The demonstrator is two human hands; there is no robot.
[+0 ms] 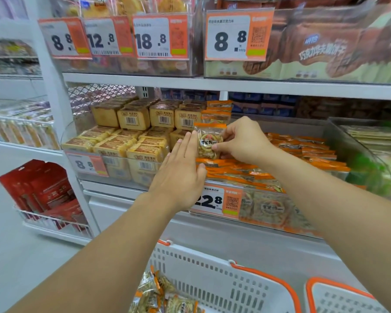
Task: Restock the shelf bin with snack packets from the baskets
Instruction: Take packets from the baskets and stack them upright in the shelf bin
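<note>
Nearest the camera, a white slotted basket (215,283) with orange handles sits low in the view, holding loose snack packets (158,294) with orange ends and a round dark label; their print is too small to read. A second white and orange basket (339,297) stands just beside it to the right, its contents out of sight.

Above the baskets, the clear shelf bin (269,213) carries a price tag (217,202) reading 22.8 with a QR code on an orange panel. Inside the bin lie many orange-edged packets (303,152), stacked flat in rows.

The left hand (181,172) reaches over the bin's front with fingers straight and together, its fingertips touching the left edge of one upright packet (209,141). The right hand (244,141) pinches that packet from the right between thumb and curled fingers, holding it upright at the bin's left end. Its round label shows dark characters that I cannot read.

Left of the bin, another clear bin holds yellow-wrapped blocks (133,132) with barcodes, under a tag starting with 8 (86,164).

Farther off on the upper shelf, tags read 8.8 (61,39), 12.8 (102,39), 18.8 (151,39) and 8.8 (230,39), the last marked 500g, before brown biscuit packs (325,53). Red boxes (41,188) fill a wire rack at lower left.
</note>
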